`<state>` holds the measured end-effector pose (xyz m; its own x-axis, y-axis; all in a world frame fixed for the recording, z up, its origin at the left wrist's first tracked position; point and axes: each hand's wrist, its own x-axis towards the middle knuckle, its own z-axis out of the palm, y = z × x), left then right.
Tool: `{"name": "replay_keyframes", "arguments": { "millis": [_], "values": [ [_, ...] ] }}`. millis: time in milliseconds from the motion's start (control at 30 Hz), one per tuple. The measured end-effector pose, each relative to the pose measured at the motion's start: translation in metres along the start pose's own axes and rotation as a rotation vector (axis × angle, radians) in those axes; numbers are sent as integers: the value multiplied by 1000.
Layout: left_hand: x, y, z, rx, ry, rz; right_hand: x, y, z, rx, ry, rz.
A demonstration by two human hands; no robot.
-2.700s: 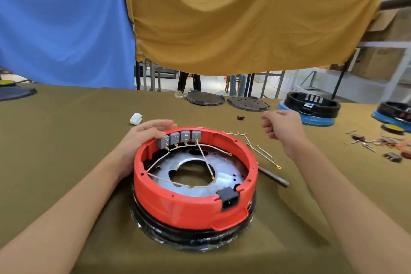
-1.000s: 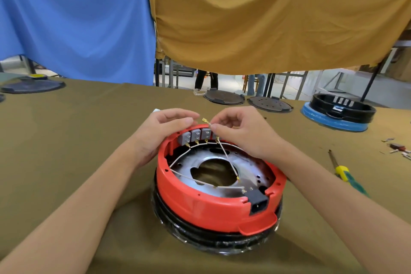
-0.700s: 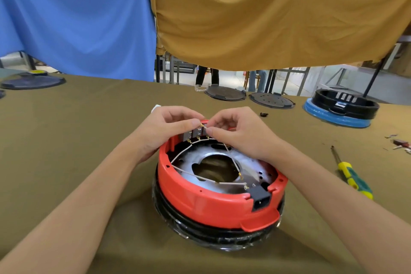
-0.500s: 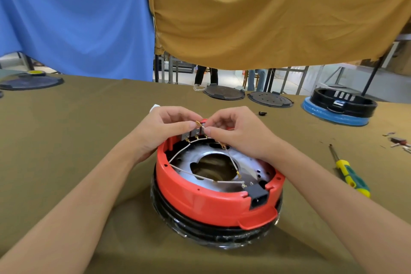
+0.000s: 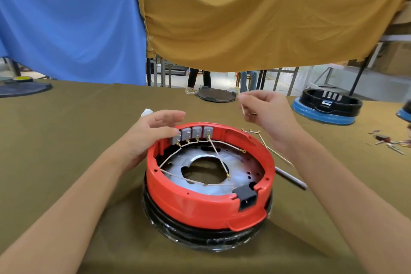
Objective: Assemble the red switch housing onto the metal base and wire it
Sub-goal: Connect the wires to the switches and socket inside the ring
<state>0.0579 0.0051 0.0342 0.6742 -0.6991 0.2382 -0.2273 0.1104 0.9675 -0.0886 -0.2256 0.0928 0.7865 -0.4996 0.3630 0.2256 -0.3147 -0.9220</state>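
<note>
On the olive cloth (image 5: 66, 140), head view: red housing (image 5: 200, 204) seated on the metal base (image 5: 213, 182), wiring step in hand. Left hand (image 5: 151, 133), fingers loose, steadies the grey switches (image 5: 192, 133). Right hand (image 5: 264, 111), above and beyond the rim, pinches a wire (image 5: 242, 109); next, likely seat it on a terminal. Behind: blue and mustard drapes.

Left hand (image 5: 153, 133) on red housing (image 5: 206, 202); right hand (image 5: 264, 113) apparently pinching wire (image 5: 242, 109).
</note>
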Motion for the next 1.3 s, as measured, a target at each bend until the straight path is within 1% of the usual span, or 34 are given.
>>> {"name": "replay_keyframes", "arguments": {
  "millis": [33, 100, 200, 267, 333, 400, 433, 467, 533, 567, 633, 700, 767, 833, 900, 933, 1000, 1067, 1133, 1200, 1300],
  "values": [
    [1, -1, -1, -28, -14, -68, 7, 6, -18, -40, 85, 56],
    [3, -2, -3, -75, -32, -158, 12, 29, -51, -247, 144, 195],
    [4, 0, -10, -110, 12, -160, 4, 70, -83, -527, 165, 384],
    [3, 0, -17, -177, 68, -142, -2, 85, -88, -672, 154, 426],
    [4, -2, -21, -226, 132, -150, -3, 88, -86, -807, 191, 376],
    [5, -4, -23, -246, 178, -168, -4, 85, -77, -844, 237, 233],
    [7, -5, -24, -246, 192, -170, -5, 85, -72, -827, 217, 166],
    [8, -6, -24, -241, 202, -170, -6, 84, -67, -823, 158, 129],
    [9, -7, -23, -226, 215, -169, -8, 86, -57, -883, 9, 160],
    [9, -8, -23, -226, 221, -167, -7, 88, -55, -923, -36, 197],
    [10, -9, -21, -235, 222, -172, -4, 90, -53, -985, -36, 251],
    [10, -10, -19, -235, 213, -177, -2, 89, -50, -1066, -25, 255],
    [9, -10, -18, -221, 203, -173, -2, 87, -47, -1158, -75, 232],
    [9, -9, -15, -216, 202, -175, -3, 87, -46, -1198, -115, 242],
    [8, -10, -12, -226, 198, -172, -3, 88, -45, -1146, -139, 262],
    [8, -10, -10, -224, 191, -165, -4, 88, -45, -1075, -128, 261],
    [6, -8, -6, -203, 141, -144, -6, 84, -46, -887, -2, 212],
    [2, -5, -2, -167, 41, -135, -10, 77, -46, -689, 156, 118],
    [-2, 0, 2, -112, -41, -119, -13, 67, -46, -471, 220, 61],
    [-4, 4, 5, -53, -57, -96, -16, 54, -45, -308, 202, 53],
    [-5, 7, 6, -25, -53, -78, -16, 25, -38, -205, 113, 67]
  ]
}}
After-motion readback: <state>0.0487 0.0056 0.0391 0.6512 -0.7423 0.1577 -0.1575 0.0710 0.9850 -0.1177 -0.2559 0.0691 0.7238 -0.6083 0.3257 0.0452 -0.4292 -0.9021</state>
